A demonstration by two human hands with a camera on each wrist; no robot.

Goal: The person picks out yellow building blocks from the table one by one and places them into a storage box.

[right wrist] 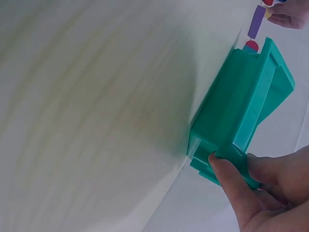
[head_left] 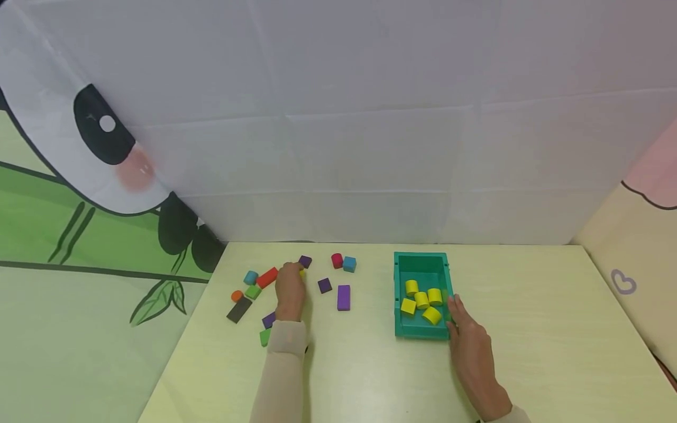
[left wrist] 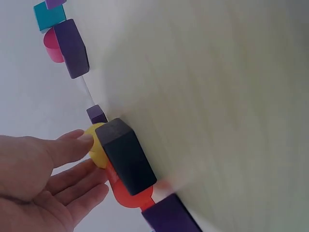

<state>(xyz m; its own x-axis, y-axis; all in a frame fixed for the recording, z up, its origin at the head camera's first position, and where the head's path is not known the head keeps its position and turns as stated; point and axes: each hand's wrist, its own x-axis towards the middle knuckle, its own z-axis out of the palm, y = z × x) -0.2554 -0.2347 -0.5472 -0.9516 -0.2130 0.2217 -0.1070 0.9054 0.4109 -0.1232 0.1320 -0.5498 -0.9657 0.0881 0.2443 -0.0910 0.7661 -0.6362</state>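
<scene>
On the left of the table in the head view, my left hand [head_left: 290, 292] reaches among scattered coloured blocks. Its thumb and fingers pinch a yellow block [left wrist: 99, 157], seen in the left wrist view beside a dark block [left wrist: 128, 157] and a red block [left wrist: 134, 197]. My right hand [head_left: 472, 346] grips the right wall of a teal box [head_left: 421, 332], thumb and fingers on either side of its rim in the right wrist view. Several yellow blocks [head_left: 421, 300] lie inside the box.
Right of the left hand lie a purple block [head_left: 344, 298], a dark purple cube [head_left: 325, 285], a red cylinder [head_left: 337, 261] and a blue cube [head_left: 349, 264]. Left of it are a grey block [head_left: 240, 309], an orange piece [head_left: 236, 296] and green blocks [head_left: 253, 292]. A pale wall sheet [head_left: 370, 176] stands behind.
</scene>
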